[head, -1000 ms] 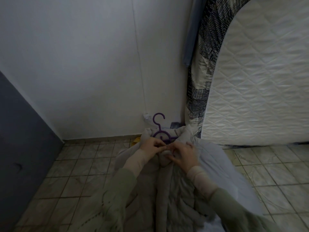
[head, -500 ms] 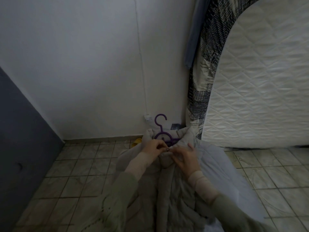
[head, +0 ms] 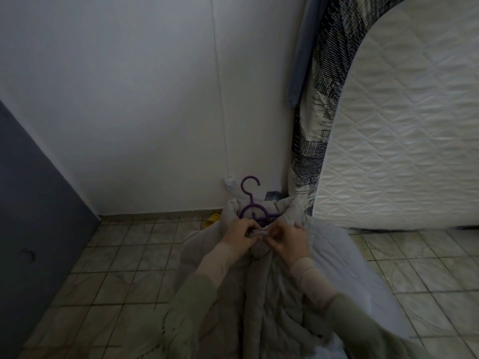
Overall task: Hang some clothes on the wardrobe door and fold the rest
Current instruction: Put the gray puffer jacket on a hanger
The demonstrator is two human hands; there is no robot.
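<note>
A grey quilted jacket (head: 267, 304) hangs on a purple plastic hanger (head: 250, 200) in front of me, its hook pointing up above the collar. My left hand (head: 239, 235) pinches the left edge of the jacket front just below the collar. My right hand (head: 289, 240) pinches the right edge close beside it, fingertips nearly meeting at the fastening. What the fingers hold between them is too small to make out.
A white wall (head: 155, 99) stands ahead, with a dark grey panel (head: 31, 216) at the left. An upright quilted mattress (head: 404, 130) with a patterned sheet (head: 316, 120) leans at the right. Tiled floor (head: 124, 270) below; a yellow object (head: 212, 219) lies by the wall.
Both hands stay at the jacket's neck opening; the fingers have drawn a little closer together. The view has shifted slightly.
</note>
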